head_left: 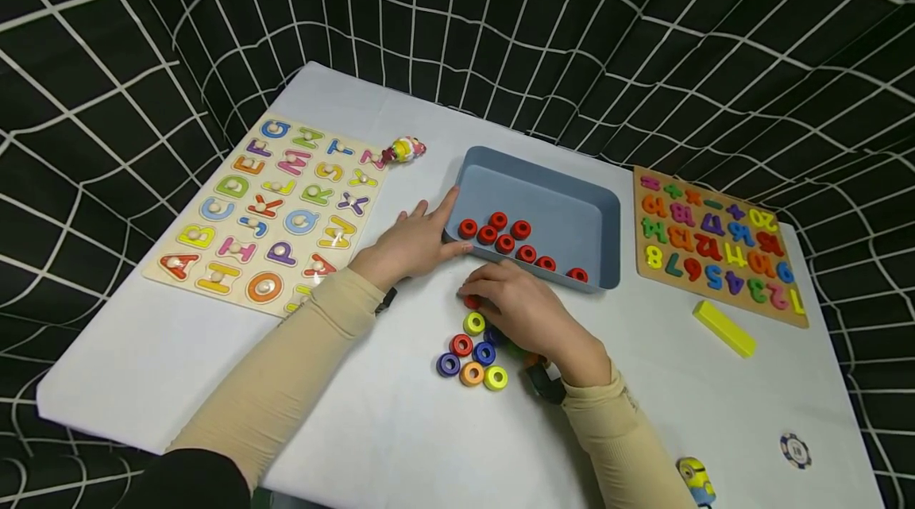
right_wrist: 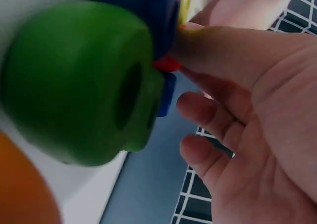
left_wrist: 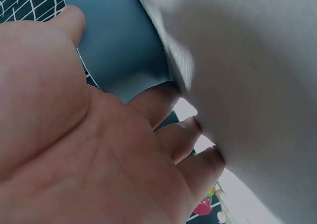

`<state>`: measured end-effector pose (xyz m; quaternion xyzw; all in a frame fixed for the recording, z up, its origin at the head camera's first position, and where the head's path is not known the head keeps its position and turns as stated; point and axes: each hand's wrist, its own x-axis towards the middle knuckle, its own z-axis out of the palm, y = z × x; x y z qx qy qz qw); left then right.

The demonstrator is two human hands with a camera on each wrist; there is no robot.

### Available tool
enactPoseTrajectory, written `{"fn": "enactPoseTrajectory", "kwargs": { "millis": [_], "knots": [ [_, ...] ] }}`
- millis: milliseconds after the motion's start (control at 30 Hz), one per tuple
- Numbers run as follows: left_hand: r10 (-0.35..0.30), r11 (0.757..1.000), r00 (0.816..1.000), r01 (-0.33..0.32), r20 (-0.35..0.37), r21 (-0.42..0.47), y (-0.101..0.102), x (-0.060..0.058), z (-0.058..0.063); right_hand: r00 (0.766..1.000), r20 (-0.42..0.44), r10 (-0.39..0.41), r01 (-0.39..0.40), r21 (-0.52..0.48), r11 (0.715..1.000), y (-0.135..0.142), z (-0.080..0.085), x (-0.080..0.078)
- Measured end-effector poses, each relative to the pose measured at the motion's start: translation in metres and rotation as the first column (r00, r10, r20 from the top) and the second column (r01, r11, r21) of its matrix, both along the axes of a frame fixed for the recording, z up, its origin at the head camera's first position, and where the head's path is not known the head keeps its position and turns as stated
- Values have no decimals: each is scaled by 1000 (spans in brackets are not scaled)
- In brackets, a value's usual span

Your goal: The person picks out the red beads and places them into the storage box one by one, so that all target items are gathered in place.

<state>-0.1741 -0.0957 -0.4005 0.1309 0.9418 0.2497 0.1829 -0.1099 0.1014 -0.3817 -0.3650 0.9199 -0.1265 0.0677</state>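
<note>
A blue-grey tray lies mid-table with several red ring beads along its near side. My left hand rests against the tray's left corner with its fingers spread and fairly straight. In the left wrist view, the fingertips touch the white tabletop beside the blue-grey wall. Just in front of the tray, my right hand pinches a red bead between thumb and finger. Yellow, red, blue, purple and orange beads lie by that hand. A green bead shows close up in the right wrist view.
On the left lies a letter puzzle board, with a small colourful figurine at its far corner. A number puzzle board, a yellow block, a poker chip and a yellow-and-blue figurine are on the right.
</note>
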Motion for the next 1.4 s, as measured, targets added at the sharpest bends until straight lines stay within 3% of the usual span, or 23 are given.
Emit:
{"fn": "enactPoseTrajectory", "kwargs": {
  "millis": [333, 500, 600, 733, 867, 1233, 1400],
  "knots": [
    [2, 1000, 1000, -2, 1, 0, -1, -1, 2, 999, 4, -54, 54, -72, 996, 2, 4, 1],
    [5, 1000, 1000, -5, 7, 2, -1, -1, 2, 987, 35, -156, 160, -167, 973, 15, 15, -5],
    [9, 1000, 1000, -9, 9, 9, -2, -1, 1, 963, 22, -269, 267, -237, 934, 26, 19, -13],
    [10, 1000, 1000, -10, 8, 14, -2, -1, 0, 904, 5, -428, 408, -311, 858, 40, 18, -24],
    [7, 1000, 1000, -7, 9, 10, -2, -1, -1, 860, 17, -510, 485, -338, 807, 49, 12, -32],
    [10, 1000, 1000, -11, 17, 15, -1, 0, 1, 819, -8, -574, 553, -263, 791, 55, 0, -43],
    [13, 1000, 1000, -13, 16, 19, 0, 0, 0, 803, 26, -595, 587, -207, 783, 58, -3, -45]
  ]
}}
